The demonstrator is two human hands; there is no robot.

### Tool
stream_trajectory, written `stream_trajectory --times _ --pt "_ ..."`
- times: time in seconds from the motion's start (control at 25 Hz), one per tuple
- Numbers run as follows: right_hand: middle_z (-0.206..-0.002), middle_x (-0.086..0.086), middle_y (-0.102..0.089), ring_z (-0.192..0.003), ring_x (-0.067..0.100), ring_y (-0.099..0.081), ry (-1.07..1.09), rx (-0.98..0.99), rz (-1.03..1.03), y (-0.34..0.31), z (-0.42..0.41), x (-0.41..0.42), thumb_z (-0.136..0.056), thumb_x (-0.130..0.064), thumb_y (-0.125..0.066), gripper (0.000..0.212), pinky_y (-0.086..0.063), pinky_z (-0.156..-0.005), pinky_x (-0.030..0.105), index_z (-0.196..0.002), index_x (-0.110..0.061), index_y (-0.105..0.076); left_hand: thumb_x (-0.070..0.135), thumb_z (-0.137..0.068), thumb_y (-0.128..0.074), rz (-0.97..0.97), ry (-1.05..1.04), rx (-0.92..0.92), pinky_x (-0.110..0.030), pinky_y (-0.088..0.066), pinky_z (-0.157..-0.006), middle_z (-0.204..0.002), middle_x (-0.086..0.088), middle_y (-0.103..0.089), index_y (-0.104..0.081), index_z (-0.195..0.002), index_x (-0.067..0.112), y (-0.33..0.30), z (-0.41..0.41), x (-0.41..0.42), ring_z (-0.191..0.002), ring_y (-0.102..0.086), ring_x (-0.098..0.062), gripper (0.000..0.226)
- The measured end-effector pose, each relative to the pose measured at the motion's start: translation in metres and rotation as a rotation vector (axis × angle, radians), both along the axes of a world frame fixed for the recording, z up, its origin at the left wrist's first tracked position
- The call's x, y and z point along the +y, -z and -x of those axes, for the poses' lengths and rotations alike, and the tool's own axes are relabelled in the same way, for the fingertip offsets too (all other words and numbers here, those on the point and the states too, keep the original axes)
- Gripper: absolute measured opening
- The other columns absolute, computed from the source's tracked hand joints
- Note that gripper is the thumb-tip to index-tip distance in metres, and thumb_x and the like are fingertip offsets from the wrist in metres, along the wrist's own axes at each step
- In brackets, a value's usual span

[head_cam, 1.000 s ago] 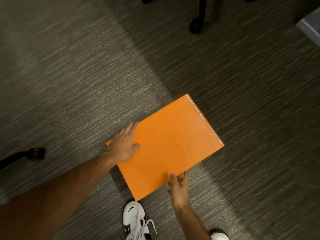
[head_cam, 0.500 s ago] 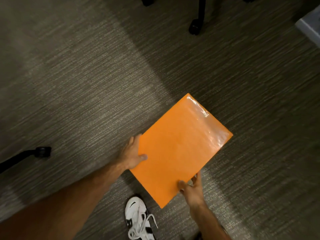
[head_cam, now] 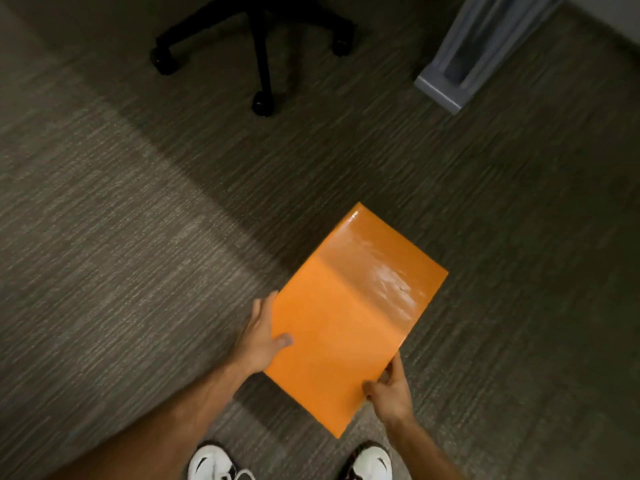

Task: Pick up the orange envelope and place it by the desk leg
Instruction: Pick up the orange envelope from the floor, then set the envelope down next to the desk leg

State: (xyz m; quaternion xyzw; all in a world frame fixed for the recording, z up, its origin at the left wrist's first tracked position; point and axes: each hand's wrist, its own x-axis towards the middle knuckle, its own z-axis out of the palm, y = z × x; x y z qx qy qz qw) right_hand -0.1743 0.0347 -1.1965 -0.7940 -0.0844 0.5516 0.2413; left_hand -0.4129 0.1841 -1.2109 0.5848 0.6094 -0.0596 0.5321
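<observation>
My left hand (head_cam: 260, 337) is gripping the orange envelope (head_cam: 349, 323) along its left edge, thumb pressing on top and the other fingers tucking out of sight beneath. My right hand (head_cam: 391, 393) is pinching the near right edge close to the bottom corner, thumb lying on the orange face, fingers curling around the rim. Between both hands the envelope is hanging clear of the grey carpet (head_cam: 138, 271), tilting diagonally, its far corner pointing away from me and its glossy upper part catching a glare. Below it, my two white shoes (head_cam: 216, 465) are peeking in at the bottom of the view.

Farther out, the black wheeled base of an office chair (head_cam: 261, 46) is standing at the top centre. At the top right, a pale grey upright post, which I am taking to be the desk leg (head_cam: 464, 60), is meeting the carpet, well apart from the envelope.

Judging progress: the pick-up part is looking done, since the envelope is off the floor and held firmly. The carrying toward the leg and the setting down beside it are both remaining.
</observation>
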Motion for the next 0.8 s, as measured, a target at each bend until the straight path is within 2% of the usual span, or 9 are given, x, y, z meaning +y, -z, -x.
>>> stream_trajectory --times 0.12,0.24,0.36,0.44,0.52,0.6,0.68,0.8 --pt "-0.139 0.000 -0.056 -0.114 0.032 -0.060 0.083 -0.072 -0.028 0.018 -0.038 -0.002 -0.082 0.008 -0.054 0.090 -0.053 -0.090 0.058 -0.154 -0.036 -0.024 0.026 -0.093 -0.069 -0.013 0.027 -0.053 -0.050 -0.041 -0.107 -0.167 -0.004 0.006 0.007 -0.157 0.035 0.019 -0.041 -0.002 -0.148 -0.026 -0.032 0.100" --pt "-0.138 0.000 -0.058 -0.109 0.029 -0.062 0.131 -0.132 -0.060 0.038 -0.066 -0.008 -0.084 0.005 -0.054 0.090 -0.054 -0.087 0.048 -0.155 -0.039 -0.021 0.016 -0.094 -0.065 -0.016 0.067 -0.093 -0.044 -0.046 -0.102 -0.166 -0.005 0.003 0.012 -0.156 0.036 0.043 -0.067 -0.012 -0.144 -0.032 -0.030 0.101" --pt "-0.134 0.000 -0.056 -0.111 0.024 -0.059 0.143 -0.123 -0.094 0.055 -0.078 -0.015 -0.091 -0.002 -0.064 0.087 -0.050 -0.092 0.041 -0.158 -0.034 -0.018 0.012 -0.094 -0.064 0.005 0.065 -0.086 -0.049 -0.046 -0.104 -0.167 -0.004 0.002 0.011 -0.155 0.042 0.061 -0.073 -0.027 -0.146 -0.028 -0.030 0.101" --pt "-0.137 0.000 -0.055 -0.116 0.024 -0.058 0.126 -0.116 -0.105 0.063 -0.075 -0.021 -0.093 -0.011 -0.067 0.085 -0.049 -0.101 0.046 -0.159 -0.031 -0.016 0.019 -0.094 -0.066 0.002 0.025 -0.062 -0.051 -0.041 -0.109 -0.168 -0.002 0.001 0.008 -0.155 0.045 0.068 -0.071 -0.036 -0.150 -0.022 -0.027 0.099" --pt "-0.145 0.004 -0.052 -0.125 0.031 -0.055 0.096 -0.139 -0.093 0.070 -0.067 -0.032 -0.096 -0.019 -0.063 0.080 -0.046 -0.106 0.053 -0.159 -0.032 -0.015 0.023 -0.094 -0.067 0.034 -0.036 -0.070 -0.049 -0.037 -0.112 -0.168 -0.002 -0.011 0.003 -0.156 0.042 0.073 -0.069 -0.042 -0.149 -0.025 -0.024 0.096" --pt "-0.148 0.006 -0.050 -0.126 0.037 -0.054 0.121 -0.113 -0.051 0.077 -0.059 -0.039 -0.099 -0.027 -0.056 0.072 -0.046 -0.103 0.059 -0.158 -0.037 -0.015 0.022 -0.094 -0.067 0.116 -0.116 -0.084 -0.045 -0.039 -0.110 -0.164 -0.002 -0.025 0.001 -0.158 0.037 0.075 -0.070 -0.042 -0.144 -0.036 -0.024 0.094" --pt "-0.144 0.005 -0.052 -0.120 0.039 -0.057 0.172 -0.076 0.031 0.081 -0.055 -0.038 -0.100 -0.036 -0.052 0.066 -0.049 -0.097 0.065 -0.155 -0.044 -0.016 0.019 -0.095 -0.066 0.174 -0.159 -0.069 -0.042 -0.041 -0.108 -0.162 -0.003 -0.031 0.000 -0.158 0.035 0.075 -0.074 -0.039 -0.140 -0.041 -0.025 0.093" --pt "-0.129 0.004 -0.051 -0.100 0.036 -0.058 0.242 0.025 0.142 0.079 -0.059 -0.032 -0.099 -0.043 -0.052 0.060 -0.055 -0.074 0.061 -0.151 -0.049 -0.021 0.018 -0.095 -0.066 0.190 -0.189 -0.054 -0.055 -0.042 -0.109 -0.159 -0.007 -0.035 -0.001 -0.158 0.035 0.071 -0.080 -0.038 -0.139 -0.043 -0.031 0.092"
